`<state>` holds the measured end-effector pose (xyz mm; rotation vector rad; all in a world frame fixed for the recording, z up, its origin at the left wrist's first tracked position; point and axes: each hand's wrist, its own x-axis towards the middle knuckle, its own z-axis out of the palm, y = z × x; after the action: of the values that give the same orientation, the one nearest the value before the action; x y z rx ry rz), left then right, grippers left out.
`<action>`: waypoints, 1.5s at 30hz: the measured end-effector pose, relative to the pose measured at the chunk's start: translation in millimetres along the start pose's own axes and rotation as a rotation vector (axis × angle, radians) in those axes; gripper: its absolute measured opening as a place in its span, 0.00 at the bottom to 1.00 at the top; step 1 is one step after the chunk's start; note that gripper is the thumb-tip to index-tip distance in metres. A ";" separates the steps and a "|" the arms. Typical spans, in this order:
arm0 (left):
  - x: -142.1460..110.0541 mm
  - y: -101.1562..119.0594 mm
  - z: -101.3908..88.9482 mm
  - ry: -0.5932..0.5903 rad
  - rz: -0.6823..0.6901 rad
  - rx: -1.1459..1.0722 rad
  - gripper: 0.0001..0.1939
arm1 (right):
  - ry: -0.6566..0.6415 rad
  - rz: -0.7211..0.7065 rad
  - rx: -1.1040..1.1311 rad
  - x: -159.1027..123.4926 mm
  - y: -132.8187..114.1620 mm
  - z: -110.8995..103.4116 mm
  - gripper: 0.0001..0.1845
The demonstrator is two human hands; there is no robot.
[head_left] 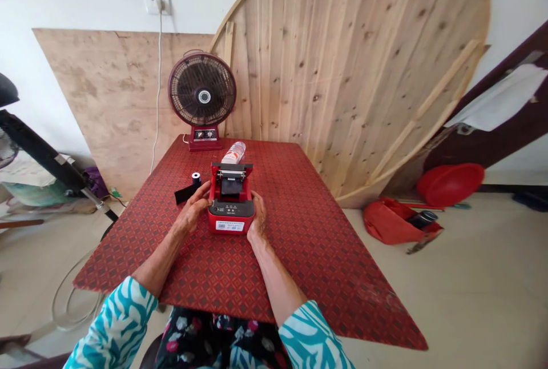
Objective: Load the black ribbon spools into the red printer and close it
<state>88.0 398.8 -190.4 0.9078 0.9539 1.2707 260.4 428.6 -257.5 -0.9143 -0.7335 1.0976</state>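
Note:
A small red and black receipt printer (pixel 232 225) stands on the table with its lid raised and its inside showing. A white label and several small buttons are on the side facing me. My left hand (pixel 194 209) lies along its left side, fingers against the casing. My right hand (pixel 257 217) wraps the right side, with its fingertips partly hidden behind the casing. Close to my left hand are a small paper roll (pixel 196 178) and a flat black object (pixel 185 193) whose kind I cannot make out. Behind the printer lies a clear plastic bottle (pixel 234 152).
A dark red fan (pixel 202 95) stands at the back left of the patterned red table (pixel 299 243). A large round wooden board (pixel 342 72) leans on the wall. On the floor at right are an orange bag (pixel 385 226) and a red basin (pixel 451 184).

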 end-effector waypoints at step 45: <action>0.0 135.3 12.3 -0.002 0.438 1.453 0.18 | -0.020 -0.014 0.021 2.0 -1.6 2.6 0.21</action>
<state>52.6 409.9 -59.8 2.3091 1.7513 0.7445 259.4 430.8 -254.8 -0.8800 -0.7427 1.1019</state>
